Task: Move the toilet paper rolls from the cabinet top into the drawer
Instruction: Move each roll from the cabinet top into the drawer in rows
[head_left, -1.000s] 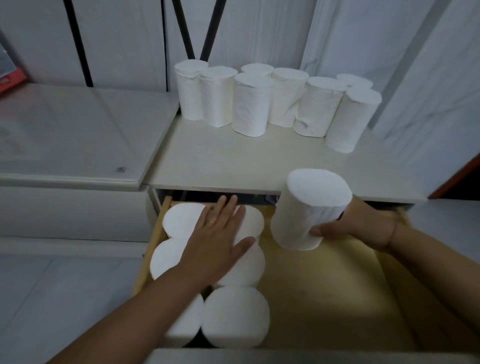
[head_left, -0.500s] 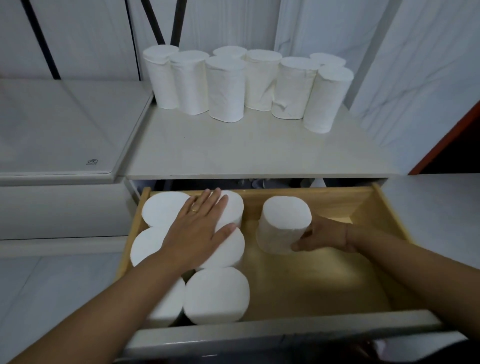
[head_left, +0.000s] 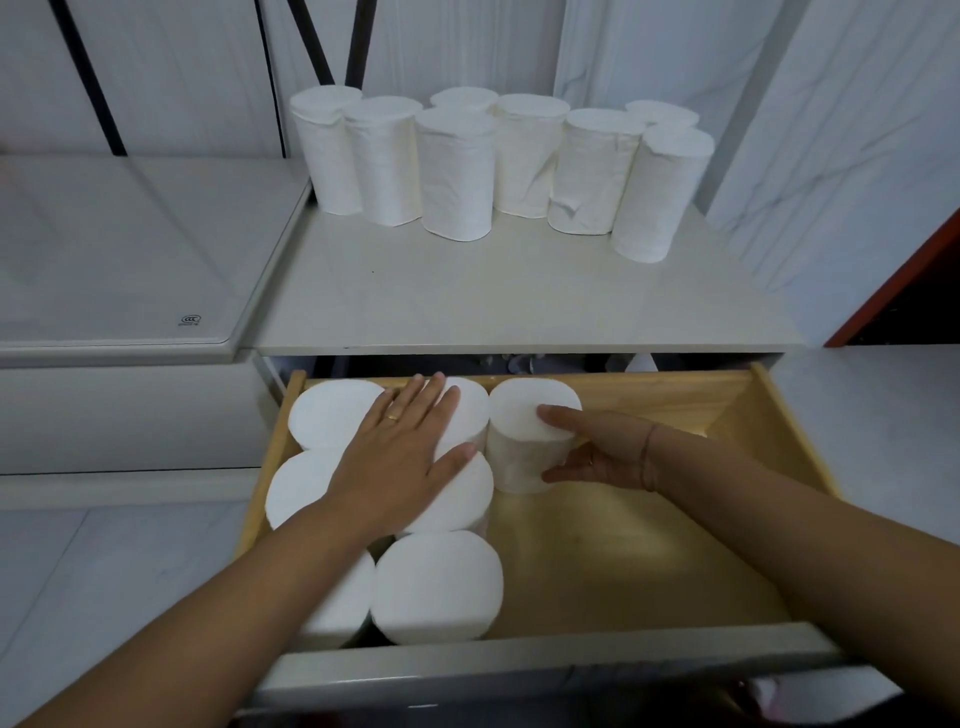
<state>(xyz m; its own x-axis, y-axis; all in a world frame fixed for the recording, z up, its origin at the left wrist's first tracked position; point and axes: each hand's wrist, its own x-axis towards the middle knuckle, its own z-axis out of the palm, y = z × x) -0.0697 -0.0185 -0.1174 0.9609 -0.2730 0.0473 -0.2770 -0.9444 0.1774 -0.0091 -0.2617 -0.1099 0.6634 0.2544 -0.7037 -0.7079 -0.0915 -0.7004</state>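
- Left hand (head_left: 400, 462) is laid flat on stored rolls (head_left: 436, 582); right hand (head_left: 597, 457) is wrapped round a roll (head_left: 524, 421) set upright in the drawer (head_left: 623, 561).
- Eight remaining rolls (head_left: 457, 176) are seen on the cabinet top (head_left: 519, 312).

Upright toilet paper rolls (head_left: 457, 176) stand on the cabinet top (head_left: 519, 301) and at the left of the drawer (head_left: 675, 400).

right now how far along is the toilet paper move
Done: six rolls stand in two columns at the left of the drawer, with the left hand flat on them. In hand: the right hand grips a seventh roll, upright beside them at the back. Left: eight rolls on the cabinet top.
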